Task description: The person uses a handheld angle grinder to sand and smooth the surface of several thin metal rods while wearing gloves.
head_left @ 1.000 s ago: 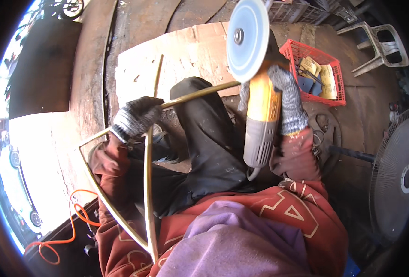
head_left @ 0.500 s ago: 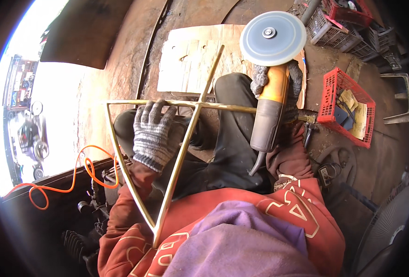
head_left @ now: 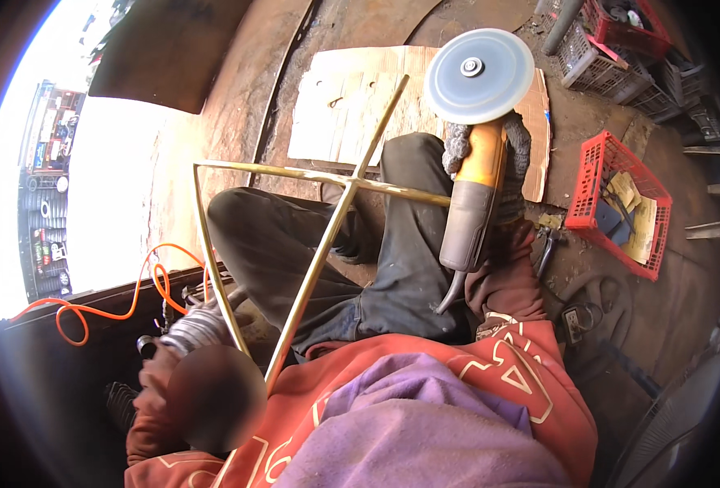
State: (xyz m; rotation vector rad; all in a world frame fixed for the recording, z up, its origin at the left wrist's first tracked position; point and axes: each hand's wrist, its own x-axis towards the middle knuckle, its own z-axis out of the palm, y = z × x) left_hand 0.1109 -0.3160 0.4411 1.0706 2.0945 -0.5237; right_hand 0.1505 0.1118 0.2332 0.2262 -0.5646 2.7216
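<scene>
My right hand [head_left: 518,150], in a grey knit glove, grips the yellow-and-grey body of an angle grinder [head_left: 478,195]. The grinder's large pale disc [head_left: 457,85] points away from me, and its cord end faces my body. Across my lap lies a brass-coloured metal frame [head_left: 319,244] of thin bars, joined in a triangle with one bar running past the crossing. One bar's right end meets or passes behind the grinder body. My left hand [head_left: 205,325], in a striped grey glove, is low at the left beside the frame's slanted bar; its fingers are smeared and partly hidden.
Flattened cardboard [head_left: 335,106] lies on the floor ahead. A red crate [head_left: 659,232] with papers and small items stands at the right, more crates [head_left: 604,61] behind it. An orange hose [head_left: 116,313] coils at the left. A fan [head_left: 677,431] is at lower right.
My left hand has left the frame's cross bar and moved down and left toward my body. The frame and the grinder in my right hand stay in nearly the same place.
</scene>
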